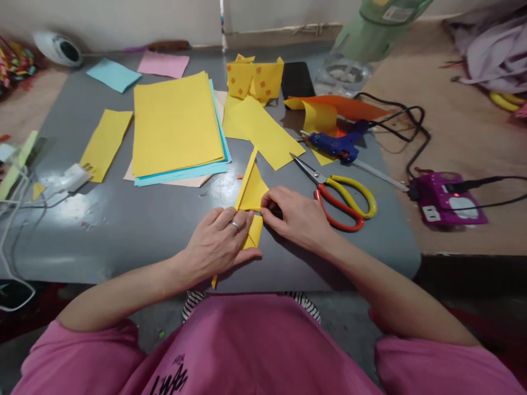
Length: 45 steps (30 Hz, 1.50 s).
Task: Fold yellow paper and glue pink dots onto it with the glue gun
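A folded yellow paper piece (254, 189) lies on the grey table near its front edge, with a narrow folded strip along its left side. My left hand (218, 238) rests flat over the paper's lower left part, palm down, a ring on one finger and the thumb stretched out below. Part of the paper is hidden under it. At the paper's right edge, the fingers of my right hand (288, 214) are closed in a pinch on its corner. Scissors (337, 195) with red and yellow handles lie right of my right hand, blades partly apart.
A stack of yellow and blue sheets (177, 123) lies behind my left hand. Farther back stands a spotted yellow paper shape (255, 79). A blue glue gun (340, 144), its cable and a purple power box (448, 200) are at the right. A white plug (78, 177) lies left.
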Motion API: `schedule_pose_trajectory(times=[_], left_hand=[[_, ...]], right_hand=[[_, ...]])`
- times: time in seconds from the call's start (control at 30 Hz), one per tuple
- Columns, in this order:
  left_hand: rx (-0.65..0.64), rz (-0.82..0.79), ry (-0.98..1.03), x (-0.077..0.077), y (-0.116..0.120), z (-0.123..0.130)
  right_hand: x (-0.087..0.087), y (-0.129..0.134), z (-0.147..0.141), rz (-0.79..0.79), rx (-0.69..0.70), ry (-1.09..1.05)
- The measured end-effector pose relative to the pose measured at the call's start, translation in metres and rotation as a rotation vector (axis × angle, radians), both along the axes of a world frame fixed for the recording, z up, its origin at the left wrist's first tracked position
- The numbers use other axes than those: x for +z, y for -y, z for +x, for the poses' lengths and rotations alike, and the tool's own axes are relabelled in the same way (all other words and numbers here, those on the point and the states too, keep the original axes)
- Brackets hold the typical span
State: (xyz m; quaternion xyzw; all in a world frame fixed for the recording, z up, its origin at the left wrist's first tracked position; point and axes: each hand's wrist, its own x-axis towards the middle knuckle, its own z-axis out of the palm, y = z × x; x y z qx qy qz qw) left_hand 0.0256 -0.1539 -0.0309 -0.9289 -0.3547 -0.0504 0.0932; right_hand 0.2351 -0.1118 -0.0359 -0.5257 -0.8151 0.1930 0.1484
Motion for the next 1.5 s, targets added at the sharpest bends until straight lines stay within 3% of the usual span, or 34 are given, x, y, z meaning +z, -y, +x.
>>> schedule_pose_trajectory(times=[0.33,1.0,1.33,1.5], left_hand=[[0.067,-0.071,0.013,0.000,0.003,-0.003],[-0.006,-0.090,0.058,0.000,-0.012,-0.009],[-0.002,-0.094,0.037,0.002,-0.013,-0.009],[-0.006,-0.070,0.063,0.000,-0.014,-0.008]], right_hand=[[0.000,-0.001,0.001,-0.002,0.000,-0.002],[0.003,-0.003,0.003,-0.065,0.030,-0.016],[0.011,-0.017,0.011,-0.208,0.083,-0.055],[0.005,-0.011,0.017,-0.094,0.060,-0.232]])
